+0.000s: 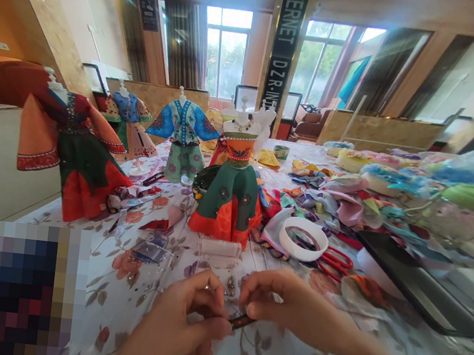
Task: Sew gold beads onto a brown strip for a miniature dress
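Note:
A short dark strip of trim (242, 321) with small coloured spots is stretched between my two hands, low over the flowered tablecloth. My left hand (188, 316) pinches one end between thumb and fingers. At the other end, my right hand (281, 303) has its thumb and fingertips closed on the strip. Just beyond them lies a clear plastic box (215, 265) with its lid up and small shiny beads (230, 286) inside. Behind the box stands a small dress form in a green and orange gown (234, 200), with a beaded necklace (243, 125) at its neck.
More dressed forms stand at the left, including an orange-sleeved one (82, 155) and a blue-jacketed one (180, 132). At right lie a white tape roll (285, 236), red-handled scissors (340, 260), a black phone (420, 284) and heaped fabric scraps (336, 196). A pixelated patch covers the lower left.

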`<state>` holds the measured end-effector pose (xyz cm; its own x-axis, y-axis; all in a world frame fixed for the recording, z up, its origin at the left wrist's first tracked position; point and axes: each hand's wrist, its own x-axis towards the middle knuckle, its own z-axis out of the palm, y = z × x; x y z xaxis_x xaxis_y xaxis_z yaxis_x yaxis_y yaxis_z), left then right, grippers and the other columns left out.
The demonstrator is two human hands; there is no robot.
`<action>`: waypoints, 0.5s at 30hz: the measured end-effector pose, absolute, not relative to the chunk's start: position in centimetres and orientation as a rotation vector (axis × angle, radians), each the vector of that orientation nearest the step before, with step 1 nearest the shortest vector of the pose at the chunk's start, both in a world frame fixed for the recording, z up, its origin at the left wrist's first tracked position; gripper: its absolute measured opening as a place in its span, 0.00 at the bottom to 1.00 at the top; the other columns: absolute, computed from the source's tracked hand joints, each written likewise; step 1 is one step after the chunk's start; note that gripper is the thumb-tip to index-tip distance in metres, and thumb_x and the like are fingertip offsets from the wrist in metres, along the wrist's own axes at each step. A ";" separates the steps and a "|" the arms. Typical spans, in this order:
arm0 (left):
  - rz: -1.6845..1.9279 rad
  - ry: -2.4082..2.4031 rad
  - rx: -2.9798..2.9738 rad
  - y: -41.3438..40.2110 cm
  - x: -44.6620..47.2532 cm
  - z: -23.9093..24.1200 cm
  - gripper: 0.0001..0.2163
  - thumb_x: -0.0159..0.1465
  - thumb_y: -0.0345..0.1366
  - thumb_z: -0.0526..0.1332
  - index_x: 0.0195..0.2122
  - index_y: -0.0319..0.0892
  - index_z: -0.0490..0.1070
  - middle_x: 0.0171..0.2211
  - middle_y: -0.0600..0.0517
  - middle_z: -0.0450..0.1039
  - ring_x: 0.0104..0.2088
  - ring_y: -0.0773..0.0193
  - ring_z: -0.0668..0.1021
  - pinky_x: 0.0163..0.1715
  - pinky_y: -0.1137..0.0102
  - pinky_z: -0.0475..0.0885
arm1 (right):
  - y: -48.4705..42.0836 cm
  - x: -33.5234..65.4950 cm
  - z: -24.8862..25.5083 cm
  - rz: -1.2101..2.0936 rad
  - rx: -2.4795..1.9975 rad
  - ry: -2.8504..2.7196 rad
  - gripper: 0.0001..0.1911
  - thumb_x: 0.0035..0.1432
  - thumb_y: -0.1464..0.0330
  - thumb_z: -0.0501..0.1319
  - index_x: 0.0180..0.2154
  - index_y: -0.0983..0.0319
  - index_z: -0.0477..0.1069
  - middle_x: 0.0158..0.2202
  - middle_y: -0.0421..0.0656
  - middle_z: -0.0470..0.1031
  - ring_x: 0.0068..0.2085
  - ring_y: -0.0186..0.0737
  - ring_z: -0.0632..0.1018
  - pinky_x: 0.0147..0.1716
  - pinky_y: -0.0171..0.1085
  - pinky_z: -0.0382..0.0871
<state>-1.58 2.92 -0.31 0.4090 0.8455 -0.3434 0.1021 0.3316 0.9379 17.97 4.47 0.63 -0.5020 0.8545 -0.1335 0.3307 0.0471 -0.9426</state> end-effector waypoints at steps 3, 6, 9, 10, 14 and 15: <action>0.617 1.063 1.185 3.1 -1.9 -0.6 0.08 0.50 0.32 0.60 0.26 0.44 0.59 0.19 0.62 0.72 0.09 0.72 0.70 0.09 0.79 0.61 | 4.6 18.2 0.6 1.446 -1.183 -1.882 0.04 0.52 0.70 0.62 0.31 0.59 0.76 0.25 0.36 0.71 0.29 0.33 0.71 0.30 0.32 0.62; 0.602 1.076 1.212 3.1 -2.2 -0.5 0.06 0.49 0.31 0.59 0.27 0.44 0.61 0.17 0.61 0.71 0.10 0.70 0.72 0.11 0.77 0.64 | 4.6 18.3 0.7 1.452 -1.183 -1.890 0.04 0.52 0.72 0.62 0.31 0.60 0.76 0.25 0.36 0.72 0.29 0.33 0.71 0.30 0.32 0.62; 0.557 1.078 1.178 3.0 -2.1 0.1 0.07 0.48 0.29 0.59 0.29 0.44 0.62 0.17 0.62 0.71 0.10 0.70 0.70 0.10 0.78 0.62 | 4.5 18.4 0.8 1.476 -1.174 -1.905 0.06 0.52 0.74 0.61 0.31 0.60 0.76 0.25 0.36 0.71 0.29 0.32 0.71 0.30 0.31 0.62; 0.553 1.075 1.170 3.0 -2.1 0.3 0.08 0.48 0.29 0.59 0.29 0.44 0.62 0.17 0.63 0.71 0.10 0.71 0.70 0.10 0.78 0.62 | 4.4 18.5 0.7 1.497 -1.174 -1.908 0.06 0.52 0.75 0.61 0.31 0.60 0.75 0.25 0.36 0.71 0.28 0.32 0.71 0.29 0.30 0.62; 0.514 1.074 1.221 3.1 -2.2 0.7 0.09 0.47 0.29 0.60 0.29 0.44 0.63 0.14 0.63 0.70 0.11 0.71 0.70 0.12 0.79 0.62 | 4.2 18.6 0.3 1.591 -1.173 -1.889 0.08 0.51 0.76 0.59 0.32 0.60 0.73 0.22 0.34 0.69 0.25 0.30 0.71 0.25 0.29 0.60; 0.499 1.087 1.254 3.2 -2.4 0.7 0.09 0.47 0.28 0.60 0.29 0.44 0.63 0.14 0.63 0.70 0.11 0.71 0.71 0.13 0.78 0.62 | 4.2 18.6 0.2 1.612 -1.177 -1.878 0.08 0.52 0.76 0.59 0.32 0.60 0.73 0.21 0.33 0.69 0.24 0.29 0.71 0.24 0.28 0.60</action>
<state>-2.37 3.18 0.66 0.4470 0.8112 -0.3771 0.2426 0.2958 0.9239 18.57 4.21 0.18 -0.5664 0.7948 -0.2177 0.3360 -0.0185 -0.9417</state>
